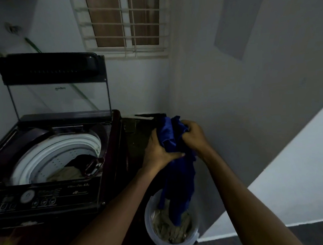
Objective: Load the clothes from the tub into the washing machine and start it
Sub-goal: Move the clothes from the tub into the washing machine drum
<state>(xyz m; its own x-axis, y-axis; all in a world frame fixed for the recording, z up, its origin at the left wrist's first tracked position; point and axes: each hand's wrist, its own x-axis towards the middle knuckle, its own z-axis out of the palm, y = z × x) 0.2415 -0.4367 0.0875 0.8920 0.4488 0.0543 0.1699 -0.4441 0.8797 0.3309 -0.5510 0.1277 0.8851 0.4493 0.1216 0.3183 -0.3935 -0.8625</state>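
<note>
Head view: both hands clutch a bunched blue garment point(168, 134) above the tub point(147, 220), the left hand point(158, 151) curled round it from below, the right hand point(194, 134) gripping its top. Its loose tail hangs down into the tub, touching the olive clothes point(169, 229) left there. The tub stands on the floor just beside the washing machine point(48, 197), whose lid point(61, 98) is up; the drum point(54, 147) already holds a few pieces. Swung across now, the tail could likely drag clothes out, tip the light tub, or catch on the machine's near right corner and slip to the floor.
</note>
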